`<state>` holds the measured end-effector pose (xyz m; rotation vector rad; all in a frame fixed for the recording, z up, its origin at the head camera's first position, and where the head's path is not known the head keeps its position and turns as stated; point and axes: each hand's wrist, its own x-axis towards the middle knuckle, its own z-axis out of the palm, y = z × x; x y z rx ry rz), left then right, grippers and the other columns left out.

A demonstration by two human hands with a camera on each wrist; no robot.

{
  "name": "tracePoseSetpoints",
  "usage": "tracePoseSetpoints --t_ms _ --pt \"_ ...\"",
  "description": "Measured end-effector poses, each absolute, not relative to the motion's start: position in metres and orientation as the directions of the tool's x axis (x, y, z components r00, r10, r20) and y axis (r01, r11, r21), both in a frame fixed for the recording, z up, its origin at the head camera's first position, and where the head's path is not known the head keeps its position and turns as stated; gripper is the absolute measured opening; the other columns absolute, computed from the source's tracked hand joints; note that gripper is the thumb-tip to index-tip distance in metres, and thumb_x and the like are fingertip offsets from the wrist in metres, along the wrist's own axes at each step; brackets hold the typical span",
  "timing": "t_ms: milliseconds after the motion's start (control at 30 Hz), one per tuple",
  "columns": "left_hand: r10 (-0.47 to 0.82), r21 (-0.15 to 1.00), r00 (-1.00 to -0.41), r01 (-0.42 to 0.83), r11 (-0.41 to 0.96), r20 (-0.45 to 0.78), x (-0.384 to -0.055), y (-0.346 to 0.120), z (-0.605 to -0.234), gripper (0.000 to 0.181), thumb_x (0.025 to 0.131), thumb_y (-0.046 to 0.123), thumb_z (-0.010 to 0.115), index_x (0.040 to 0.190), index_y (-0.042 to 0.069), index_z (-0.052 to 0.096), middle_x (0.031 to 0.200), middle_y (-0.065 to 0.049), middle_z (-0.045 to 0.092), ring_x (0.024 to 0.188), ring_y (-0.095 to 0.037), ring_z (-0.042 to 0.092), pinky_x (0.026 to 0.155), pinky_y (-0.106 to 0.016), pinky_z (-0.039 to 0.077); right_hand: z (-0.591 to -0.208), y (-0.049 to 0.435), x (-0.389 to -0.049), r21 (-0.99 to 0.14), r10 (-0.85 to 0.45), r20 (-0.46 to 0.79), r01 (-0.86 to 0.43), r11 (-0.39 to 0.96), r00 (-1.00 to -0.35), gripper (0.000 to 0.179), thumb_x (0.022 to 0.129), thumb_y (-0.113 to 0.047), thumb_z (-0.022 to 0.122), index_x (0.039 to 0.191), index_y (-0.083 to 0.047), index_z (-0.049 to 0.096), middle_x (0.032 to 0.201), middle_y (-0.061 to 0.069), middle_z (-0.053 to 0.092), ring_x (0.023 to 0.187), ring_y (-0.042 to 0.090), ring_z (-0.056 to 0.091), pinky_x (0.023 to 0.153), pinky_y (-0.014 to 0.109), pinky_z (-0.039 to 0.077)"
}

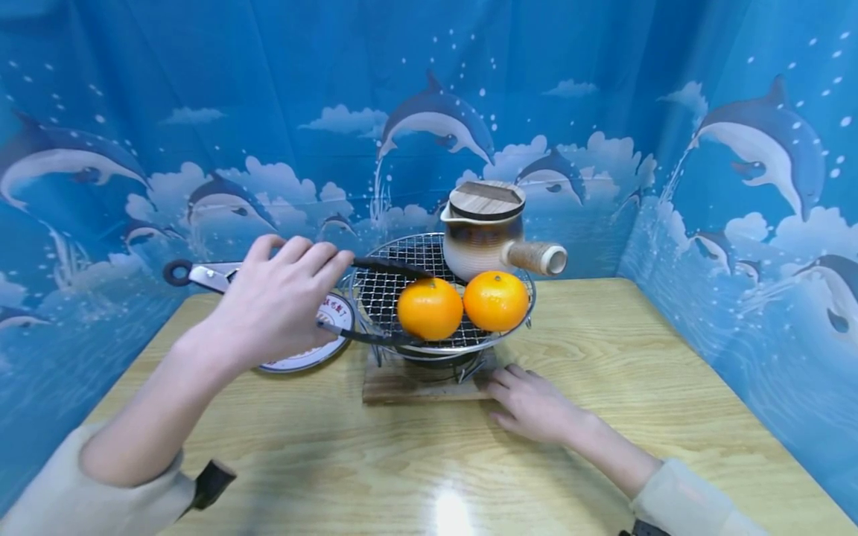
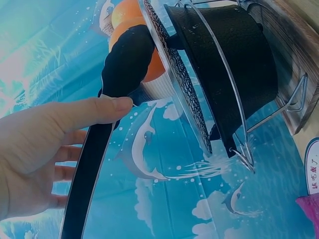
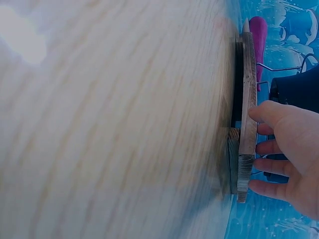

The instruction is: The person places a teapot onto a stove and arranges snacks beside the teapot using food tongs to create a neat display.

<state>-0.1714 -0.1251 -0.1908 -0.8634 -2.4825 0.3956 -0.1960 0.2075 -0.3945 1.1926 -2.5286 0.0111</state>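
My left hand (image 1: 288, 298) holds a pair of tongs (image 1: 383, 266) with black arms. In the left wrist view its thumb presses one tong arm (image 2: 89, 174). The tong tips lie on either side of the left orange (image 1: 430, 309), which sits on a round wire grill (image 1: 382, 298). Next to it on the grill is a second orange (image 1: 496, 301). Low at the right end of the wooden base (image 1: 415, 389), my right hand (image 1: 536, 406) rests its fingertips against the wood; in the right wrist view the fingers (image 3: 271, 186) are loosely bent at the board's edge.
A side-handled clay teapot (image 1: 479, 242) with a wooden lid stands at the grill's back right. Beneath the grill is a black stove pot (image 2: 234, 64) in a wire stand. A patterned plate (image 1: 335, 335) lies left, with a purple thing (image 2: 309, 211) near it. A dolphin curtain (image 1: 268, 89) surrounds the table.
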Motion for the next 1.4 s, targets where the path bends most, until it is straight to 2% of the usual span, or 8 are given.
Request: tracePoseSetpoints --t_ms 233,633,967,1167,1400 --pt "0.622 -0.375 -0.706 0.505 0.777 0.338 -0.171 -0.127 -0.191 0.086 0.060 0.041 0.081 0.130 0.004 0.048 0.124 -0.016 0.052 0.109 -0.035 0.046 0.090 -0.054 0.033 -0.395 0.208 -0.197 0.140 -0.756 0.338 -0.764 0.630 -0.561 0.037 0.079 -0.026 0.070 0.111 -0.008 0.064 0.109 0.006 0.061 0.096 0.022 0.057 0.081 0.036 0.050" --pt "0.621 -0.343 -0.691 0.520 0.782 0.369 -0.167 -0.132 -0.195 0.095 0.056 0.045 0.082 0.130 -0.001 0.046 0.122 -0.020 0.050 0.108 -0.037 0.045 0.090 -0.053 0.035 -0.395 0.207 -0.196 0.135 -0.752 0.321 -0.758 0.638 -0.576 0.037 0.080 -0.027 0.069 0.111 -0.009 0.064 0.113 0.007 0.060 0.099 0.023 0.056 0.083 0.037 0.049" --pt "0.618 -0.305 -0.666 0.539 0.786 0.417 -0.166 -0.138 -0.196 0.093 0.055 0.043 0.080 0.130 0.000 0.046 0.121 -0.019 0.051 0.106 -0.037 0.046 0.090 -0.052 0.036 -0.395 0.207 -0.197 0.145 -0.754 0.315 -0.756 0.638 -0.576 0.037 0.079 -0.029 0.069 0.110 -0.008 0.064 0.113 0.008 0.060 0.099 0.023 0.056 0.084 0.038 0.048" --pt "0.556 -0.228 -0.698 0.513 0.828 0.452 -0.161 -0.145 -0.188 0.101 0.051 0.043 0.086 0.133 0.002 0.044 0.122 -0.019 0.050 0.111 -0.038 0.043 0.091 -0.056 0.034 -0.396 0.207 -0.197 0.140 -0.754 0.312 -0.757 0.638 -0.578 0.039 0.079 -0.029 0.069 0.112 -0.008 0.063 0.115 0.009 0.059 0.101 0.024 0.056 0.085 0.039 0.048" --pt "0.490 -0.176 -0.746 0.464 0.868 0.452 -0.160 -0.153 -0.181 0.104 0.052 0.042 0.086 0.136 0.001 0.041 0.125 -0.021 0.047 0.113 -0.040 0.040 0.091 -0.058 0.032 -0.397 0.208 -0.197 0.135 -0.754 0.327 -0.761 0.635 -0.571 0.038 0.080 -0.027 0.069 0.113 -0.008 0.063 0.115 0.008 0.059 0.101 0.024 0.056 0.083 0.038 0.049"
